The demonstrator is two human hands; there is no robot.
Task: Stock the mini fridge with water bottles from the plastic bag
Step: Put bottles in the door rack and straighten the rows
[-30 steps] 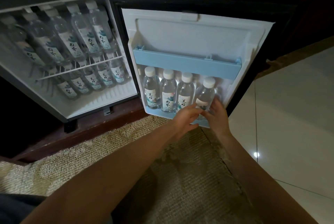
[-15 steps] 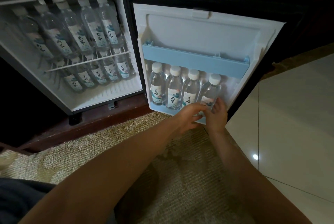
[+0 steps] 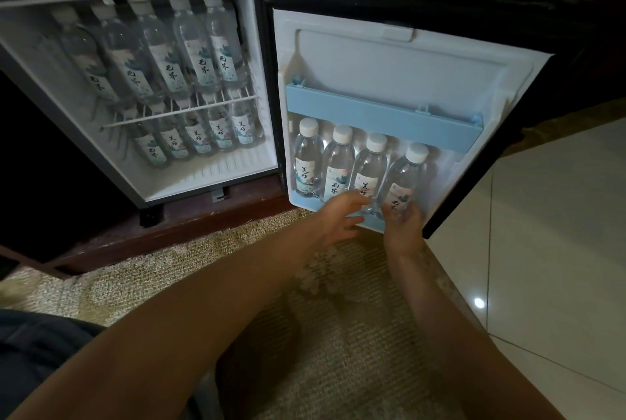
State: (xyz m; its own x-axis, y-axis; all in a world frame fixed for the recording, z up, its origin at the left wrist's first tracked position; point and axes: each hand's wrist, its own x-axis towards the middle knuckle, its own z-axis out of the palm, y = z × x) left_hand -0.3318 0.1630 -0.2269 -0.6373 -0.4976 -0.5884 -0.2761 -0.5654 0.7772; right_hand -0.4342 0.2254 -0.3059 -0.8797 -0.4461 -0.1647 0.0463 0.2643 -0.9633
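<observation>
Head view is looking down on a mini fridge (image 3: 261,57) that is standing on a dark wooden base (image 3: 203,226), with its door (image 3: 389,70) hanging wide open to the right. Inside the cabinet, white-capped water bottles are standing in two rows. The upper row (image 3: 189,47) is resting on a white wire shelf (image 3: 179,112), and the lower row (image 3: 203,135) is sitting on the fridge floor beneath it. In the door, four more bottles are lining up side by side in the bottom door shelf (image 3: 305,204), under a pale blue rail (image 3: 382,114). The rightmost bottle (image 3: 406,175) is leaning slightly more than its neighbours. The right hand (image 3: 403,223) is holding this bottle low down, its fingers curling around the base. The left hand (image 3: 338,216) is reaching in just beside it, fingers loosely spread and gripping nothing, with the fingertips touching the lower part of the third bottle (image 3: 369,169). The two hands are staying close together without touching. Both bare forearms are stretching out over a beige woven rug (image 3: 338,335), and pale glossy floor tiles (image 3: 559,233) are lying to the right of it.
</observation>
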